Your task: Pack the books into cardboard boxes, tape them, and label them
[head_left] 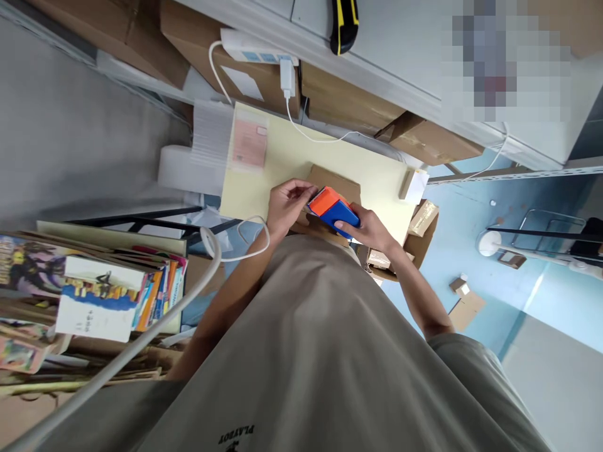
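Observation:
My right hand (372,231) is wrapped around an orange-and-blue box-shaped thing (339,216), thumb lying along its blue side. The thing is tilted, its orange end pointing up and left. At that orange end my left hand (288,204) is closed in a pinch; what sits between its fingertips is too small to make out. Both hands are above a pale yellow tabletop (377,166). Under them lies a flat piece of brown cardboard (335,181), partly hidden by the hands and the thing.
A pink sheet (249,143) lies at the table's left, a small white box (415,184) at its right. Behind are cardboard boxes (351,97), a power strip (254,49) and a shelf holding a utility knife (345,26). Books (101,295) are stacked left; a white cable (207,270) crosses nearby.

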The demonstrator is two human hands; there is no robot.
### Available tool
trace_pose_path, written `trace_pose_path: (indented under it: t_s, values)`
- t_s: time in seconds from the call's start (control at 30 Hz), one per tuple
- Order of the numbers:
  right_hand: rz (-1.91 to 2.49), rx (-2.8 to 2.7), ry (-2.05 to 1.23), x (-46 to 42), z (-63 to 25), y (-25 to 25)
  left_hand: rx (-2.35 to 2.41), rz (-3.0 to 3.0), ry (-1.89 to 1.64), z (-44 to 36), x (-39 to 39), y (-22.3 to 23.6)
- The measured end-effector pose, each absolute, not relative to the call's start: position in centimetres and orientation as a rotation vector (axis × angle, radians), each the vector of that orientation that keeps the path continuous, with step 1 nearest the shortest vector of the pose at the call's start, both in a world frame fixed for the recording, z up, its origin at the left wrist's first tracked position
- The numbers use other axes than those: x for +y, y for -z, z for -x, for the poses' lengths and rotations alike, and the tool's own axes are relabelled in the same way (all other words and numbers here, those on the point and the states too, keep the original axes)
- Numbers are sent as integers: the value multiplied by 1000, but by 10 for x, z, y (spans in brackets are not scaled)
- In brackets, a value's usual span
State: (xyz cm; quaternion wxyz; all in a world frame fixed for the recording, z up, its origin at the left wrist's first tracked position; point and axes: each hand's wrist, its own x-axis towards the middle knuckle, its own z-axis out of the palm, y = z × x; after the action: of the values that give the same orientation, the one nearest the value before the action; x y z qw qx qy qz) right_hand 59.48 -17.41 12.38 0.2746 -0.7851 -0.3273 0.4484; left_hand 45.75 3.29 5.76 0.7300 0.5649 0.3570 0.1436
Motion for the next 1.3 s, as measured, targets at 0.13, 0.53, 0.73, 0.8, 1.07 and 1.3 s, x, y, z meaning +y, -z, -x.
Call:
trace_pose_path:
  t_s: [0.13, 0.53, 0.73, 0.8, 1.07, 1.3]
  values:
    - [2210, -1007, -1333, -178, -609, -150, 872, -1205, -393, -447, 45, -38]
    - [2736, -1144, -1396, -185, -562, -176, 928, -1030, -304, -397, 55, 34]
    - [2850, -1109, -1372, -177, -532, -173, 901, -1026, -253, -386, 62, 48]
    - [2926, -1089, -1327, -168, -520, -177, 893, -992, -249, -388, 64, 55]
    - [3097, -915, -1269, -116, -470, -189, 795, -976, -245, -390, 74, 89]
    - [3170, -863, -1252, -100, -449, -189, 740, -892, -115, -392, 80, 102]
